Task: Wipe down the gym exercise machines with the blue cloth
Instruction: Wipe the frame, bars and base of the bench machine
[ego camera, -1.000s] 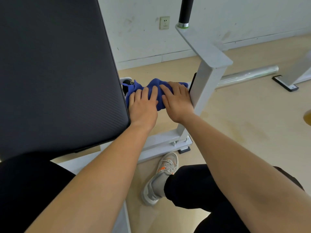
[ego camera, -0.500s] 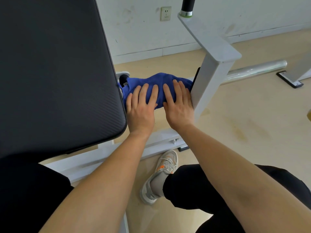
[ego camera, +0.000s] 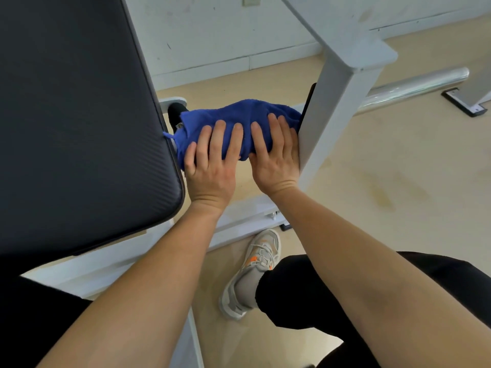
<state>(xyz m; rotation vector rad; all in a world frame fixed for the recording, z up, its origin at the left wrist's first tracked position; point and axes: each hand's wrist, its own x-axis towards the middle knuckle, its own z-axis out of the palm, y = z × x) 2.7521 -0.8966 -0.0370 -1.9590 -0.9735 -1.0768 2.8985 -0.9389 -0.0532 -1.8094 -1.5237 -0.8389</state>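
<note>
**Blue wrap, flat palms, no room sideways**

Look at the blue cloth [ego camera: 239, 112]: it is bunched over a short crosspiece that runs left to right, from the edge of the black pad [ego camera: 79, 115] to the white upright [ego camera: 334, 102]. Only a dark stub of that crosspiece [ego camera: 175, 112] pokes out by the pad; the rest is hidden under the fabric.

Both hands are on the near slope of the bundle, side by side. The left hand [ego camera: 212, 168] takes the pad end and the right hand [ego camera: 273, 160] takes the post end, its outer edge right against the upright. Nothing is being pinched. The fingers lie long and slightly fanned over the cloth, pressing it down onto what lies beneath. I cannot tell where the right thumb sits.

Here is what matters. The cloth's long axis runs across the body, and it is boxed in at both ends, pad on one side and post on the other. My read is that there is little travel along the bar. The useful stroke looks like over the top and back toward the knees, rolling the cloth round the crosspiece. The left hand is nearer the loose, trailing corner by the pad, so that end looks likeliest to slip free.
</note>
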